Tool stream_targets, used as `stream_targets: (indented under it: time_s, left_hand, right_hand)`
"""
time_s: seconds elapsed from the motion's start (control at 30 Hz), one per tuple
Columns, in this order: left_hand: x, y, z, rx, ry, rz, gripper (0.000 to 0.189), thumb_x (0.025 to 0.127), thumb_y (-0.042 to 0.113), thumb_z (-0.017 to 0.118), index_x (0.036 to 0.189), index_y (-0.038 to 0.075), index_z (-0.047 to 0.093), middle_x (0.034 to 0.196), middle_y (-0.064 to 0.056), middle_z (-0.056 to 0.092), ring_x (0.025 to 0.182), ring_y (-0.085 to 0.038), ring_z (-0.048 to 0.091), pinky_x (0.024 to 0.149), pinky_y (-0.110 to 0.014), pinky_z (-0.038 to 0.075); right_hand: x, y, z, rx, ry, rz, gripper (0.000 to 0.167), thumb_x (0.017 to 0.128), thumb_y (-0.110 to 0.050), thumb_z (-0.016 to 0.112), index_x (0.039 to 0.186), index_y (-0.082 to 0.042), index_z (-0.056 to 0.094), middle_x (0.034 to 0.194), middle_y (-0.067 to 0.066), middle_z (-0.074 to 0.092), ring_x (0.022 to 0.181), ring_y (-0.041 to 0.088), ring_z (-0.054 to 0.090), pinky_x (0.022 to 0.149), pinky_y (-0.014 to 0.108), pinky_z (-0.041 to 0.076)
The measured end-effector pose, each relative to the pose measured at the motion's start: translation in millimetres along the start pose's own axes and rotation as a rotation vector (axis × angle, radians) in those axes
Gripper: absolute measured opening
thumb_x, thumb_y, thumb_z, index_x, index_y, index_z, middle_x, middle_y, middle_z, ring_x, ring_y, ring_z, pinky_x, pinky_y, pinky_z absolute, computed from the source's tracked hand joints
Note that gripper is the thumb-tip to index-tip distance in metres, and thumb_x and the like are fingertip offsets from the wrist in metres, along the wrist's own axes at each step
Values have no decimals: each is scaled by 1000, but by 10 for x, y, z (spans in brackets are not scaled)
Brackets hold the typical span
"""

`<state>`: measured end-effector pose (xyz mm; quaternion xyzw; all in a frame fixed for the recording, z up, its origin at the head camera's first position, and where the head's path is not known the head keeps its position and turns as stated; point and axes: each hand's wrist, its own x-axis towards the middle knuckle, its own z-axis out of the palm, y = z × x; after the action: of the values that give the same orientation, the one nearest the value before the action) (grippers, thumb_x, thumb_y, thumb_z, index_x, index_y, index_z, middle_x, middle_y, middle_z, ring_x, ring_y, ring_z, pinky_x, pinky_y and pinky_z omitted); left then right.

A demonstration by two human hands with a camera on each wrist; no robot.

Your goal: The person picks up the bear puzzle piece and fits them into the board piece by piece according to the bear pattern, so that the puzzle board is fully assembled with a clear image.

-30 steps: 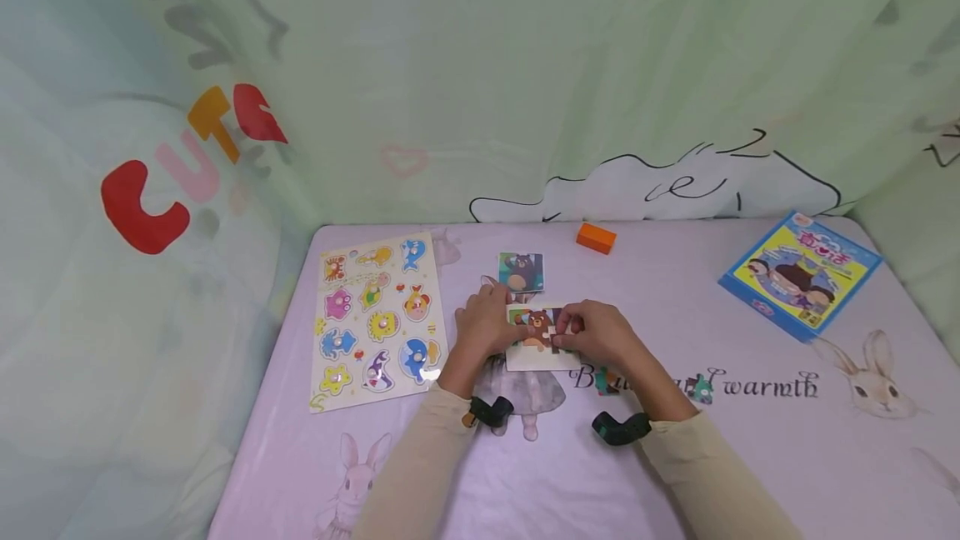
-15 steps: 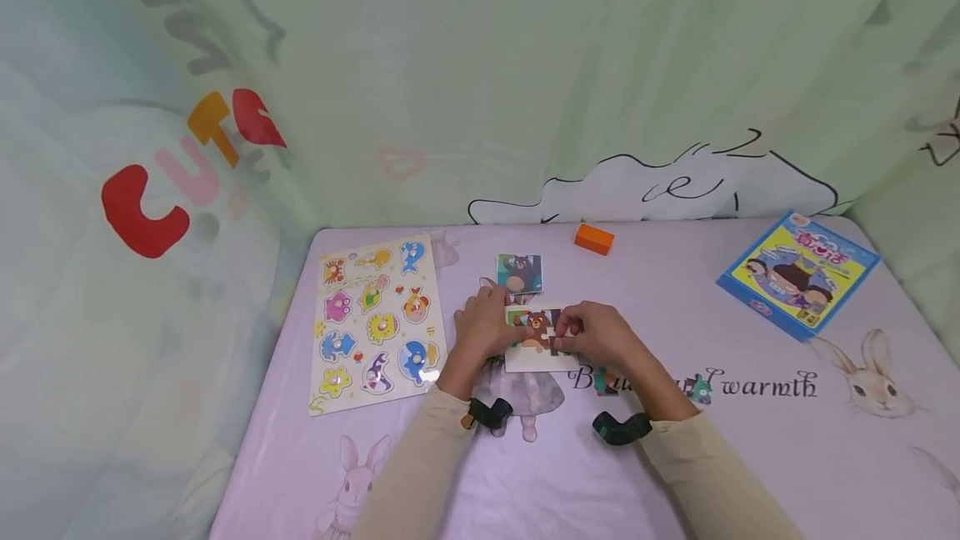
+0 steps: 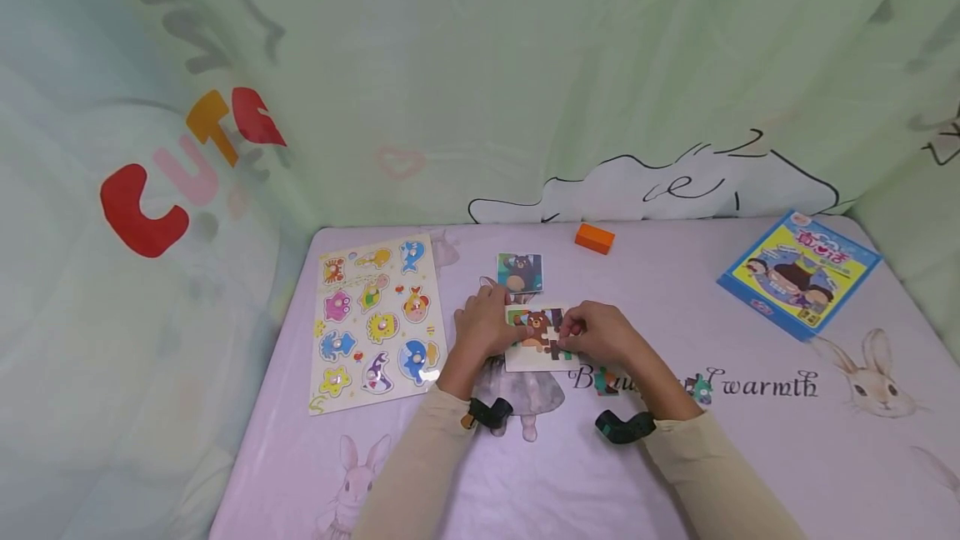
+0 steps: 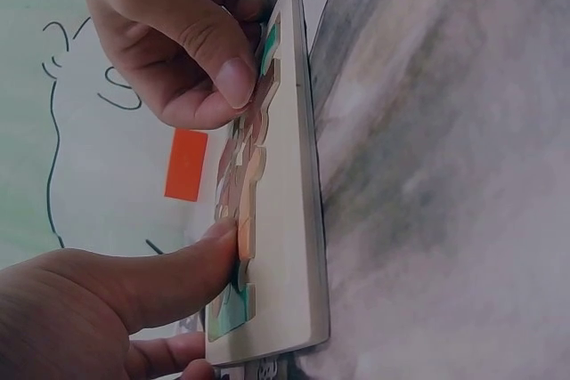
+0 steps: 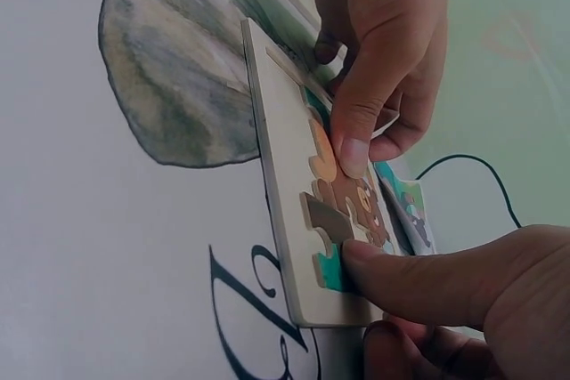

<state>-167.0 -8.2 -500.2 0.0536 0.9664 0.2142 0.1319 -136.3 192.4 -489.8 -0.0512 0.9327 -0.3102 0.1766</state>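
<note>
A small wooden jigsaw board [image 3: 528, 362] with a brown bear picture lies in front of me. My left hand [image 3: 483, 325] holds its left side, thumb resting on the bear's body. At the board's right side my right hand [image 3: 603, 332] has thumb and forefinger close together, pinching at a brown-and-green puzzle piece [image 5: 329, 266] seated in the lower right. A pale bare patch [image 3: 553, 333] shows above that piece. The right fingertips partly hide the piece. Two loose puzzle pieces lie near the right forearm, one orange and green [image 3: 604, 382], one teal [image 3: 702, 390].
Behind the board lies a square bear picture [image 3: 520, 273]. An orange block [image 3: 595, 238] sits near the back edge. A sea-animal peg board [image 3: 378, 323] is at the left, a blue-and-yellow box [image 3: 801, 273] at the far right. Fabric walls [image 3: 480, 90] border the table.
My right thumb and forefinger have shifted slightly rightward, uncovering more of the bare patch and the lower-right piece. My left hand and the board have stayed put.
</note>
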Motion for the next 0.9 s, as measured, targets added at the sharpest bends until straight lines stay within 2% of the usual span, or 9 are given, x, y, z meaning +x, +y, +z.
stream_targets:
  time_s: [0.23, 0.9]
  left_hand:
    - [-10, 7, -1, 5, 2, 0, 60, 80, 54, 83, 120, 17, 58, 118, -5, 60, 104, -25, 54, 90, -47, 43]
    - [1, 5, 6, 10, 1, -2, 59, 80, 53, 82, 120, 17, 57, 119, -5, 60, 105, -26, 54, 92, -48, 43]
  right_hand:
    - [-9, -18, -1, -4, -19, 17, 12, 87, -21, 81, 84, -14, 72, 88, 5, 57, 83, 21, 51, 70, 32, 40]
    - [11, 11, 11, -7, -5, 5, 12, 88, -21, 80, 83, -15, 70, 83, 3, 57, 81, 20, 51, 71, 32, 40]
